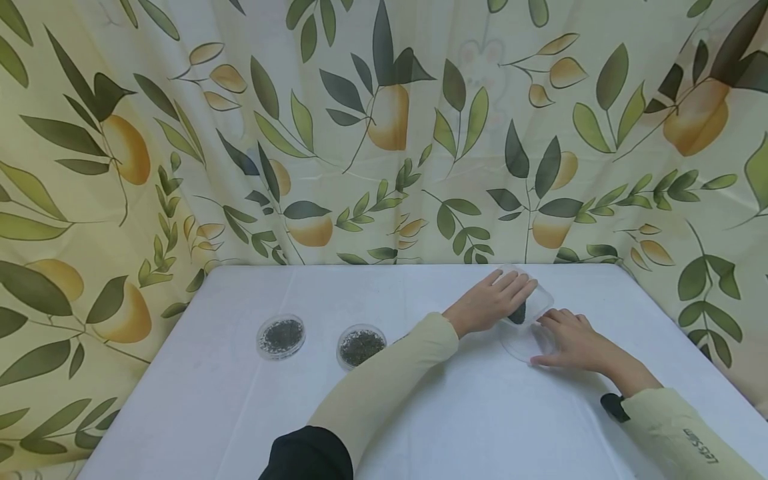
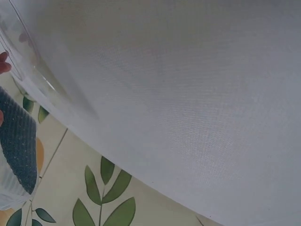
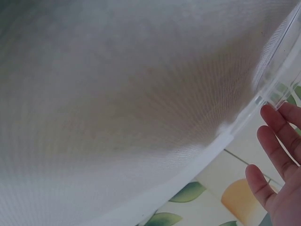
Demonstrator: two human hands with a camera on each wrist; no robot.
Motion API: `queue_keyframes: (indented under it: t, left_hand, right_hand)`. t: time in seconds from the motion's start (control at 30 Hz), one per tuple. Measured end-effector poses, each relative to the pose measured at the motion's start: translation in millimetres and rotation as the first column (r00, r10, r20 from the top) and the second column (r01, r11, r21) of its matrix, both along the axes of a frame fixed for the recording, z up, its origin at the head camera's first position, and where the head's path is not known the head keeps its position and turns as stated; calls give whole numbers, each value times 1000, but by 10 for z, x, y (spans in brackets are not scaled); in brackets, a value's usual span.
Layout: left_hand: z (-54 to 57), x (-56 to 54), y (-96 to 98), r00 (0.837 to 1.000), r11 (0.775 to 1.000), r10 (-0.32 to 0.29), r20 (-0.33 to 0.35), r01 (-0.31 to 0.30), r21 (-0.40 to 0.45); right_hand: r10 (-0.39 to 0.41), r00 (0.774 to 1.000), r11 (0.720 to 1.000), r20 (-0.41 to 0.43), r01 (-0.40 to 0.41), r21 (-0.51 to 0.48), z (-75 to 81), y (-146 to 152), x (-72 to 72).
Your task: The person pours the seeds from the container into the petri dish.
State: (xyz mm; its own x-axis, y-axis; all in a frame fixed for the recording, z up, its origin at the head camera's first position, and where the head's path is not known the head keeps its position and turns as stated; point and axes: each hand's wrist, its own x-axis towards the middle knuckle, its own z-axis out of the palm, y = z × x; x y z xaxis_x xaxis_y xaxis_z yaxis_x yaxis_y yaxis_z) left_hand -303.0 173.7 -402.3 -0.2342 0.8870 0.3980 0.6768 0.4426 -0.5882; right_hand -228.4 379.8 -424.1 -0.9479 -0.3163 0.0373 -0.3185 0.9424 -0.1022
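Note:
In the head view, my left hand (image 1: pixel 493 301) grips a clear plastic container (image 1: pixel 543 299) of dark granules (image 1: pixel 518 314), tilted toward the back right of the table. The left wrist view shows the dark granules (image 2: pixel 19 143) heaped against its ribbed clear wall. Just below it, a round clear dish (image 1: pixel 521 344) rests on the cloth. My right hand (image 1: pixel 579 343) holds that dish's right side, thumb at the front and fingers behind. The right wrist view has the fingertips (image 3: pixel 267 113) against the dish's clear rim (image 3: pixel 282 61).
Two round clear dishes with dark granular contents stand on the left half of the table, one farther left (image 1: pixel 281 337) and one (image 1: pixel 361 346) beside my left forearm. A white cloth (image 1: pixel 468 420) covers the table. Behind hangs a leaf-and-fruit patterned curtain (image 1: pixel 384 180).

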Motion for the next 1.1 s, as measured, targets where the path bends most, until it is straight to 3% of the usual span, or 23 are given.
queue_keyframes:
  t: [0.27,0.8,1.1]
  left_hand:
    - [-4,-16,5,999,1000,0,-42,0,-5]
    - [14,-27,-16,999,999,16,-40,-18,-33]
    - [9,-32,-15,997,1000,4,-72,-6,-28]
  right_hand:
    - [11,1000,1000,-4,-11,-5,12,-2,12]
    - [-4,1000,1000,-2,4,16,20,-16,21]
    - [-19,1000,1000,9,19,21,8,-21,11]
